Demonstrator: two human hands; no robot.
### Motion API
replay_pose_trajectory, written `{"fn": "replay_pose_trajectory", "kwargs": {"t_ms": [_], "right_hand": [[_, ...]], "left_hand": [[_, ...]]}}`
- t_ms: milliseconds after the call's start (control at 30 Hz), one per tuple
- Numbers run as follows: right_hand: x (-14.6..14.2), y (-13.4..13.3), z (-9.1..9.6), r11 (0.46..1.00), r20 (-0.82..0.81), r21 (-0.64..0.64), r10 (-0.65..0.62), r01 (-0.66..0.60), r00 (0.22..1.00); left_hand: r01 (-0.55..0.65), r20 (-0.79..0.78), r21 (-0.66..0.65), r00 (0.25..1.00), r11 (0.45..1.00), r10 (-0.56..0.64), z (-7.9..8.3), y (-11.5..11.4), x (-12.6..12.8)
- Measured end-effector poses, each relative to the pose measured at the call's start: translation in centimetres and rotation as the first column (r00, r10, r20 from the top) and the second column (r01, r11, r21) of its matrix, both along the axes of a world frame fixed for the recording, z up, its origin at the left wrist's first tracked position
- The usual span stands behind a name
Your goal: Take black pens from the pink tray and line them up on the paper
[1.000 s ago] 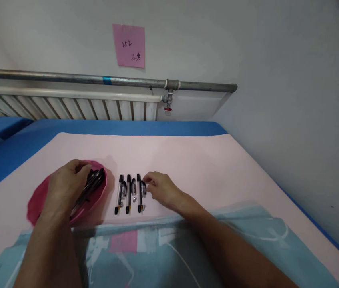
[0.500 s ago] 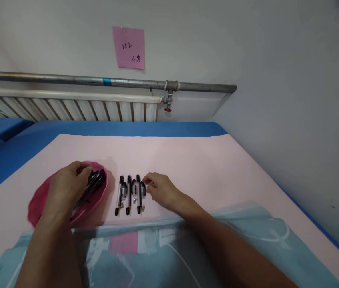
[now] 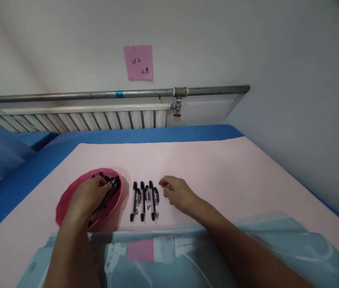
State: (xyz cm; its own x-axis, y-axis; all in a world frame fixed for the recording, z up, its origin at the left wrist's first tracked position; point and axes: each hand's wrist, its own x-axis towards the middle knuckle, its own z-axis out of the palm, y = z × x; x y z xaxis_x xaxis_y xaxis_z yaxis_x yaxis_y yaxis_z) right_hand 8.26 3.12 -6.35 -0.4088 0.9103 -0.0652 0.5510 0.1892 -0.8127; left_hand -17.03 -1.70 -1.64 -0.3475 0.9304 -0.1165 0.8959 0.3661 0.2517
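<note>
My left hand reaches into a pink bowl and its fingers close around black pens piled inside. Three black pens lie side by side in a row on the pink sheet, just right of the bowl. My right hand rests on the sheet a little to the right of that row, fingers loosely curled and not touching the pens. What, if anything, sits in its curled fingers is hidden.
A blue mat edges the pink sheet. A radiator and a metal pipe run along the back wall under a pink note. A light blue patterned cloth covers the near side.
My right hand has drawn slightly away from the rightmost pen in the row. My left hand stays in the bowl on the pens. The view has shifted left and tilted.
</note>
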Motion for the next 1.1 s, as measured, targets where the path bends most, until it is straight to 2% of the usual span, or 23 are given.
{"fn": "replay_pose_trajectory", "kwargs": {"t_ms": [100, 300, 400, 500, 567, 600, 667, 700, 733, 800, 833, 867, 967, 1100], "right_hand": [[0.1, 0.1, 0.0, 1.0, 0.008, -0.01, -0.017, 0.017, 1.0], [0.0, 0.2, -0.3, 0.999, -0.046, -0.015, -0.038, 0.038, 0.998], [0.0, 0.3, -0.6, 0.998, -0.093, -0.015, -0.056, 0.055, 0.994], [0.1, 0.3, -0.7, 0.997, -0.162, -0.025, -0.07, 0.067, 0.984], [0.1, 0.2, -0.5, 0.996, -0.22, -0.044, -0.09, 0.082, 0.971], [0.1, 0.1, -0.3, 0.994, -0.252, -0.059, -0.107, 0.095, 0.962], [0.0, -0.1, 0.5, 0.988, -0.325, -0.1, -0.143, 0.116, 0.935], [-0.1, -0.3, 1.0, 0.985, -0.371, -0.127, -0.153, 0.113, 0.916], [-0.3, -0.4, 1.6, 0.983, -0.423, -0.154, -0.156, 0.099, 0.892], [-0.6, -0.8, 2.6, 0.978, -0.544, -0.203, -0.145, 0.038, 0.827], [-0.8, -1.0, 3.0, 0.976, -0.606, -0.219, -0.141, 0.006, 0.783], [-1.0, -1.1, 3.3, 0.974, -0.663, -0.227, -0.137, -0.023, 0.736], [-1.3, -1.3, 3.5, 0.975, -0.755, -0.219, -0.139, -0.046, 0.641], [-1.2, -0.6, 2.8, 0.965, -0.777, -0.26, -0.221, 0.019, 0.589]], "left_hand": [[-0.052, 0.013, -0.099, 0.998, 0.994, 0.054, -0.2, 0.3, 0.2], [-0.077, -0.002, -0.083, 0.997, 0.994, 0.077, -0.2, 0.5, 0.4], [-0.132, -0.046, 0.003, 0.99, 0.991, 0.132, 0.2, 0.5, 0.5], [-0.233, -0.041, 0.163, 0.969, 0.959, 0.242, 1.0, 0.4, 0.9], [-0.313, 0.145, 0.294, 0.949, 0.903, 0.281, 1.5, 0.2, 1.6], [-0.342, 0.267, 0.334, 0.928, 0.878, 0.26, 1.8, 0.1, 2.1], [-0.351, 0.543, 0.327, 0.83, 0.877, 0.129, 2.0, -0.2, 3.6], [-0.327, 0.667, 0.296, 0.743, 0.897, 0.051, 2.0, -0.2, 4.5], [-0.297, 0.801, 0.249, 0.598, 0.922, -0.023, 2.0, -0.3, 5.5], [-0.222, 0.953, 0.153, 0.291, 0.963, -0.084, 1.7, -0.3, 7.5], [-0.17, 0.983, 0.107, 0.164, 0.98, -0.079, 1.6, -0.3, 8.4], [-0.116, 0.994, 0.067, 0.094, 0.991, -0.057, 1.4, -0.3, 9.3], [0.024, 1.0, -0.017, 0.017, 1.0, 0.017, 0.9, -0.3, 10.9], [0.076, 0.999, -0.028, 0.028, 0.997, 0.025, 0.2, -0.4, 11.3]]}}
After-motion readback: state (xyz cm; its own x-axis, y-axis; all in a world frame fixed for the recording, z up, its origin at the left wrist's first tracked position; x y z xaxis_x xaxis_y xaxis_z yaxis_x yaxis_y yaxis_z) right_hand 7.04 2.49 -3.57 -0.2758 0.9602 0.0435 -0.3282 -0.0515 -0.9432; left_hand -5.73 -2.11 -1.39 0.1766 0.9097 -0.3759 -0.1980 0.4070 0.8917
